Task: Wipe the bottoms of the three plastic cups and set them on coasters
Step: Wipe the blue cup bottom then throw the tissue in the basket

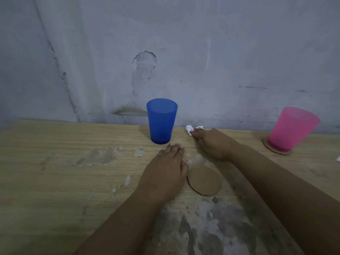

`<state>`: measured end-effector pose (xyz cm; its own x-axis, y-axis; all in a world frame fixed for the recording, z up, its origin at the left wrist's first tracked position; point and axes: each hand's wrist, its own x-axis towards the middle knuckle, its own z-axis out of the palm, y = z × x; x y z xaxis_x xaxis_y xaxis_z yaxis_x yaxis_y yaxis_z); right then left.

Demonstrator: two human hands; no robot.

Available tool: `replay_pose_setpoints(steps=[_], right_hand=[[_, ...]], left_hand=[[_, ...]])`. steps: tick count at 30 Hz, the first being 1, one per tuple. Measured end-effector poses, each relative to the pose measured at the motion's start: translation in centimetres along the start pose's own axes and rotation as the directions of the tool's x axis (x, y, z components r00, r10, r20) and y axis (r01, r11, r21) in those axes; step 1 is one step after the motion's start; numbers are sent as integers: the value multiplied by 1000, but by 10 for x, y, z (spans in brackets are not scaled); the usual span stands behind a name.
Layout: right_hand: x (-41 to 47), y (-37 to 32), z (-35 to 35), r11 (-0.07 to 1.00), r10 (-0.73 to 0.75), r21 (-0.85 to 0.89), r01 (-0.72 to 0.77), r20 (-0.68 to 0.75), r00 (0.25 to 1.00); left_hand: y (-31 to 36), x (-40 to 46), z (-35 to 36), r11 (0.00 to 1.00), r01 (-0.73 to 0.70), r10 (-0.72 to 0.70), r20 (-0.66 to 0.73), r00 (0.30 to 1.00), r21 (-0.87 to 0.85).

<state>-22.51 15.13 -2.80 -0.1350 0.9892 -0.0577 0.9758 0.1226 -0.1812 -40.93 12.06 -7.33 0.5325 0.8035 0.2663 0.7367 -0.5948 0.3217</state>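
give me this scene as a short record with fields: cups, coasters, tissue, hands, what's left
blue cup: upright on the bare table, no coaster under it
pink cup: on a cardboard coaster at far right
third cup: not in view
spare coaster: flat on the table, nothing on it
tissue: crumpled, under the right hand's fingertips
left hand: flat on the table, fingers straight, just in front of the blue cup
right hand: reaching onto the tissue
left to do: blue cup not yet on a coaster

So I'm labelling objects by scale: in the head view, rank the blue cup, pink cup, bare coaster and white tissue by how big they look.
1. Blue cup and pink cup: look alike, so unranked.
2. Bare coaster, nearer the camera.
3. White tissue, partly hidden under the right hand.
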Motion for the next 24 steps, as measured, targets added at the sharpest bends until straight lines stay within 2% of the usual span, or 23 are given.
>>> replay_pose_setpoints(steps=[4,8,10,13,16,19,24], right_hand=[[-41,5,10,1000,-23,-1,23,-73,997],[-54,-8,18,994,-108,-37,106,-64,992],[-44,-14,16,992,-121,13,123,-68,990],[-18,-12,9,991,-78,107,82,-48,996],[-6,5,4,995,-6,97,7,-17,1000],[-22,17,6,999,10,52,-7,-67,998],[-61,6,22,994,-101,27,105,-140,985]], left_hand=[[2,0,0,999,3,-3,4,1000,44],[5,-1,1,996,16,-17,13,1000,86],[5,-2,1,996,18,-19,18,1000,86],[3,-3,-2,997,17,-20,40,999,81],[1,-2,-2,996,13,-17,55,998,84],[0,-2,0,996,17,-22,56,998,91],[0,-2,5,996,26,-30,40,999,86]])
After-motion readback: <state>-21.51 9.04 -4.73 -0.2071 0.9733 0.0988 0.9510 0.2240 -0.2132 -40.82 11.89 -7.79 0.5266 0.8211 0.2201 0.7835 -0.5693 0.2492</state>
